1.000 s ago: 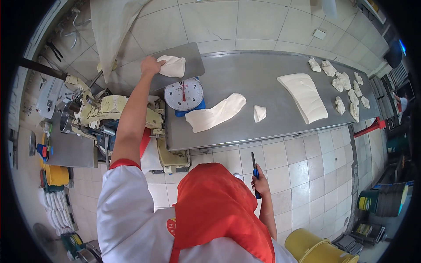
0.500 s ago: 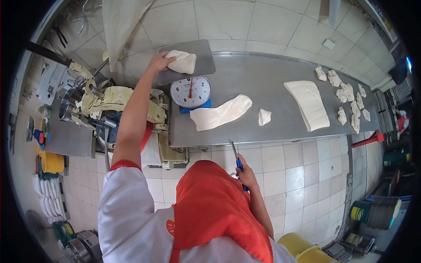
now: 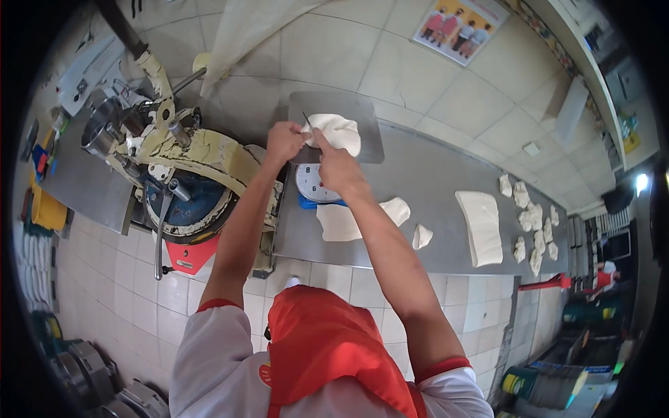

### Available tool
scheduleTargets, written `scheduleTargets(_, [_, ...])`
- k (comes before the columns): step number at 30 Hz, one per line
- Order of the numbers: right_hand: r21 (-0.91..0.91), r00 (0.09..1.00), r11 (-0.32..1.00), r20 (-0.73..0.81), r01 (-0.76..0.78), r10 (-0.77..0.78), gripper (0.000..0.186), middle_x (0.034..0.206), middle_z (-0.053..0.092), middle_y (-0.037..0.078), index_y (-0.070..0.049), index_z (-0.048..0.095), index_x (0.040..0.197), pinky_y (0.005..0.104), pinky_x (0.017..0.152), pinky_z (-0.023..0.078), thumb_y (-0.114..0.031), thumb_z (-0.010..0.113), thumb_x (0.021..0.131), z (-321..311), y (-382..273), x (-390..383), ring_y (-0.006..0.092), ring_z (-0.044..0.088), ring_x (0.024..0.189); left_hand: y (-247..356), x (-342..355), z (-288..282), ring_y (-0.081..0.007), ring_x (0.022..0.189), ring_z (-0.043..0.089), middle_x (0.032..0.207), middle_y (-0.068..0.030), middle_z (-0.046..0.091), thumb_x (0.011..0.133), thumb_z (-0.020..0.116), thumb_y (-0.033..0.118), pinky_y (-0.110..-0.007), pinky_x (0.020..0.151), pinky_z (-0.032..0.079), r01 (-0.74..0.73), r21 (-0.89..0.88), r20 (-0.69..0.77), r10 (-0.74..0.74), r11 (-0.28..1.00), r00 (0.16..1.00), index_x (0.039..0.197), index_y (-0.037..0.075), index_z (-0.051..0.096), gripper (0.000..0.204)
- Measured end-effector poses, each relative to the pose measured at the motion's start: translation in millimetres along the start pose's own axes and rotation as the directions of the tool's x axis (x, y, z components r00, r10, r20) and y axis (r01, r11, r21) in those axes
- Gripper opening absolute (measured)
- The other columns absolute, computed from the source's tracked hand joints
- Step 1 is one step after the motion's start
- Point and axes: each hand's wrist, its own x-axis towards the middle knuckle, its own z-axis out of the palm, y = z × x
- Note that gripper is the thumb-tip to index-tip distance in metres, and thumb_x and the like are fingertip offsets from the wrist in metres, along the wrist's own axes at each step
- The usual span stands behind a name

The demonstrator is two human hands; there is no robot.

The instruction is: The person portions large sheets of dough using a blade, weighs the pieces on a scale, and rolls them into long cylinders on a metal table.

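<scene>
A: Left hand first?
B: Left hand is touching the left edge of the dough lump. Its fingertips are bunching close together there; can't tell if they're actually pinching dough.
A: Right?
B: Right hand is clamping around the knife. Handle is hiding inside the grip; only the thin blade is showing, slanting up and left at the lump's left end. Index finger is pointing along toward the blade.
A: Blade in the dough or just on it?
B: Too small to tell.
A: Where's the lump sitting?
B: It's lying on the grey metal tray, which is standing above the scale, by the far left corner of the counter. Right forearm is crossing over the counter's near edge and covering part of the dial.
A: Rest of the counter?
B: A long dough strip is lying just in front of the scale, toward the near edge, partly hiding under the forearm. A small dough piece is resting right of it, near that same edge. A wide dough slab is lying farther right, and small lumps are clustering toward the right end.
A: Left of the counter?
B: A cream-and-blue machine is standing beside the left end.
</scene>
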Motion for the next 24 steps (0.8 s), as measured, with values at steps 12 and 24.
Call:
scheduleTargets(12, [-0.160,0.972,0.985,0.209,-0.071,0.104,0.074,0.109,0.070,0.025,-0.034,0.025,0.160,0.0533,0.090,0.054,-0.007,0.051,0.096,11.7,35.9,-65.0,0.0413,0.069,0.102,-11.1,-26.0,3.4,-0.0234,0.076,0.069,0.083,-0.0123,0.071,0.085,0.068,0.008,-0.036,0.074,0.054,-0.145,0.018,-0.226,0.145,0.989,0.963,0.097,-0.001,0.065,0.016])
scheduleTargets(24, [0.701,0.822,0.558,0.072,-0.444,0.564,0.071,0.069,0.058,0.005,-0.030,0.026,0.161,0.0293,0.045,0.045,-0.001,0.046,0.100,203.1,193.7,-388.2,0.0109,0.052,0.050,-41.2,-95.8,24.3,-0.0388,0.085,0.068,0.084,-0.0226,0.068,0.092,0.055,0.023,-0.043,0.078,0.051,-0.066,0.019,-0.073,0.067,0.998,0.995,0.091,-0.002,0.063,0.026])
